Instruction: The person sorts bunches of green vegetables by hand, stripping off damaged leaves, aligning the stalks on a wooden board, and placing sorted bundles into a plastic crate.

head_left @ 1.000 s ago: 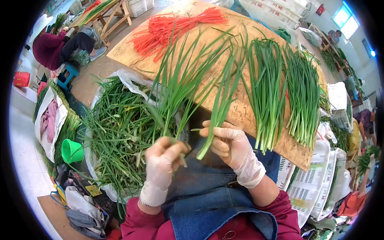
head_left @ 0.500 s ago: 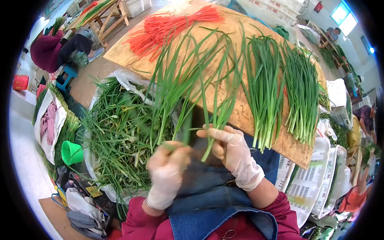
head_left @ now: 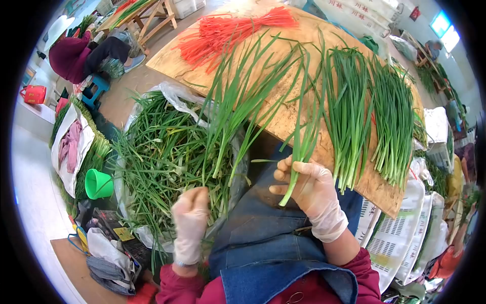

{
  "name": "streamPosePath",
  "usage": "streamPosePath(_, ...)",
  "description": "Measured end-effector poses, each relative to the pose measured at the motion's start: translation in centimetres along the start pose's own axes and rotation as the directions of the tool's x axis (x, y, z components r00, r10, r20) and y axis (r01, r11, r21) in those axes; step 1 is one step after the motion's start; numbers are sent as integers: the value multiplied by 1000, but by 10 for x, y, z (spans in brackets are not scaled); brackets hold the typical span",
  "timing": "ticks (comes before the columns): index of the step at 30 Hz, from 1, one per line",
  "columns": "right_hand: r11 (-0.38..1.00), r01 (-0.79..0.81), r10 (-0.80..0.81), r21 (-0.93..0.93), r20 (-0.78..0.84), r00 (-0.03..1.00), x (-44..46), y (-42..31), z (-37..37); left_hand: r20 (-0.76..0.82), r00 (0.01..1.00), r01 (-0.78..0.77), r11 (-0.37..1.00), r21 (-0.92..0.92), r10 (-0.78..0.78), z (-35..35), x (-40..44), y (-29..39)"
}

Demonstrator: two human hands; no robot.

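Thin pale gloves cover both hands. My right hand (head_left: 309, 190) pinches a few green stalks (head_left: 302, 147) near their white ends, at the front edge of the wooden board (head_left: 324, 147). My left hand (head_left: 191, 215), slightly blurred, is closed over the near side of a plastic-lined heap of loose leaves (head_left: 162, 162); whether it holds anything is too unclear to tell. Loose stalks (head_left: 228, 121) hang over the board's edge between the hands. Two neat green bundles (head_left: 349, 121) (head_left: 392, 121) lie on the board at the right, beyond my right hand.
Red ties (head_left: 223, 38) lie at the board's far side. At the left are a green bucket (head_left: 98, 184) and a cloth-topped stack of greens (head_left: 71, 147). A seated person (head_left: 76, 55) is at the upper left. White crates (head_left: 400, 223) stand at the lower right.
My left hand has moved left and down, away from my right hand, which keeps its pinch on the stalks. The whole view has shifted slightly, with the board now further right.
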State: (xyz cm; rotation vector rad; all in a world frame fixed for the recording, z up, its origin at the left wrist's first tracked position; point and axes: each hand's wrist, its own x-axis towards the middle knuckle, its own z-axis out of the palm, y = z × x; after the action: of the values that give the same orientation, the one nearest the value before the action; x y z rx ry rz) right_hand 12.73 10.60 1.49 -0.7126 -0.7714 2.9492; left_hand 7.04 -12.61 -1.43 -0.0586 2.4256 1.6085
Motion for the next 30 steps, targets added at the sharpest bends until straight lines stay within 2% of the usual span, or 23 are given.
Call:
streamPosePath(1, 1000, -13, 13, -12, -3, 1000, 1, 1, 0, 1, 987, -161, 984, 70, 161, 15, 8, -11)
streamPosePath(3, 999, -34, 34, -30, -17, 999, 1, 4, -2, 69, 994, -88, 985, 145, 79, 39, 12, 17)
streamPosePath(5, 992, -44, 33, -114, -97, 995, 5, 6, 0, 157, 987, -45, 999, 20, 41, 57, 24, 13)
streamPosePath(6, 981, -34, 6, -190, -141, 990, 7, 9, 2, 239, 971, 55, 992, -118, -25, 58, 25, 18)
streamPosePath(8, 946, -10, -69, -323, -231, 970, 12, 18, 11, 422, 899, 284, 893, -351, -120, 57, 21, 32)
streamPosePath(11, 910, -22, -69, -413, -203, 977, 17, 24, 18, 538, 828, 383, 862, -333, -160, 56, 12, 45)
streamPosePath(12, 930, -8, -65, -367, -187, 980, 18, 26, 20, 566, 809, 434, 811, -392, -159, 59, 9, 43)
streamPosePath(15, 942, 40, -108, -333, -189, 976, 19, 23, 24, 614, 766, 505, 769, -392, -190, 56, 7, 44)
streamPosePath(19, 960, 15, -74, -279, -200, 977, 20, 24, 24, 574, 801, 519, 672, -528, -168, 59, 6, 38)
streamPosePath(25, 963, 79, -85, -258, -15, 996, 16, 22, 10, 615, 782, 554, 570, -607, -104, 63, 4, 35)
streamPosePath(29, 946, 145, -151, -289, 2, 989, 10, 27, 19, 581, 803, 542, 566, -622, -130, 54, -3, 39)
streamPosePath(30, 947, 170, -169, -272, 26, 985, 8, 25, 20, 482, 858, 476, 626, -617, -177, 51, -5, 40)
